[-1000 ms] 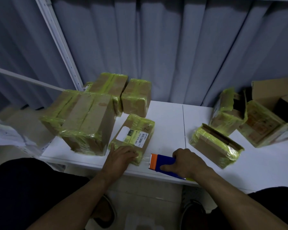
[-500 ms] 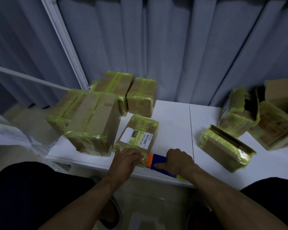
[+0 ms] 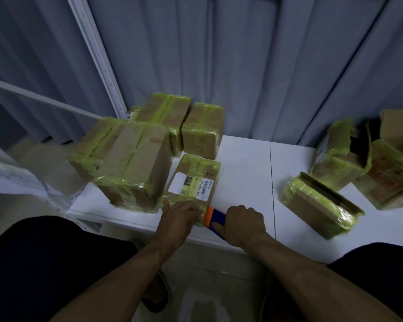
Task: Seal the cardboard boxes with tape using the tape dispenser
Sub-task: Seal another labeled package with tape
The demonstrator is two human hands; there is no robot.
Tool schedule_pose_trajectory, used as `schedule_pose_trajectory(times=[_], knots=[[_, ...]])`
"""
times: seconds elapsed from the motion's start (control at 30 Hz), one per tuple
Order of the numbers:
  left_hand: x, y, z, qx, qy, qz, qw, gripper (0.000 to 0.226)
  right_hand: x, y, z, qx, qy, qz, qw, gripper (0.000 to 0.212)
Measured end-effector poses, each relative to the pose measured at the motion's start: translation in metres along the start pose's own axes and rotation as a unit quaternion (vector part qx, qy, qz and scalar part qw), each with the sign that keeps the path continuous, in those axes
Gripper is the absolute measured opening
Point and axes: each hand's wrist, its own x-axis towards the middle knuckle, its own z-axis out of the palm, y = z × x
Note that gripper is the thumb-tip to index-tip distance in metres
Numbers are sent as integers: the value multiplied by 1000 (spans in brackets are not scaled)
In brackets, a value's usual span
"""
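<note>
L hand (image 3: 180, 217) flat on labelled box (image 3: 192, 182), R hand (image 3: 243, 225) clamped round dispenser (image 3: 215, 218) at box's 5 o'clock; risk: tape wrinkles if box slides.

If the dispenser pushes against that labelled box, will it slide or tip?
The labelled box lies flat and low, so tipping seems unlikely. Its glossy tape wrap on the smooth white table could let it slide, which is probably why the left hand presses on it.
</note>
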Motion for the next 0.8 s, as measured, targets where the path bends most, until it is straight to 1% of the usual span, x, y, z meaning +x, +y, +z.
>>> schedule_pose_trajectory(times=[0.13, 0.2, 0.23, 0.27, 0.3, 0.37, 0.4, 0.47, 0.53, 0.63, 0.73, 0.8], knots=[[2, 2, -5, 31, -18, 0, 999, 39, -1, -1, -1, -27, 23, -4, 999, 58], [-2, 0, -4, 14, -46, -14, 999, 31, 1, 4, -3, -1, 15, 15, 1000, 56], [-5, 2, -4, 8, -55, -34, 998, 24, 2, 8, -5, 20, 8, 27, 999, 55], [-7, 4, -3, 12, -57, -55, 997, 23, 3, 12, -7, 43, 4, 36, 998, 55], [-7, 7, -2, 24, -63, -76, 995, 29, 3, 17, -9, 65, 1, 45, 997, 56], [-4, 15, 2, 62, -77, -110, 989, 49, 1, 26, -13, 107, 0, 63, 992, 59], [-2, 18, 5, 79, -77, -118, 987, 54, 0, 32, -15, 127, 1, 70, 989, 59], [2, 21, 12, 101, -76, -113, 986, 48, -4, 42, -19, 168, 10, 73, 983, 62], [2, 19, 18, 99, -64, -134, 984, 47, -9, 53, -22, 201, 30, 60, 977, 63], [0, 16, 23, 83, -52, -178, 979, 56, -21, 66, -30, 199, 71, 14, 977, 55], [5, 20, 24, 25, -94, -170, 981, 57, -32, 78, -48, 197, 93, -37, 975, 47], [2, 21, 23, -17, -91, -152, 984, 62, -37, 86, -63, 187, 96, -55, 976, 46]])
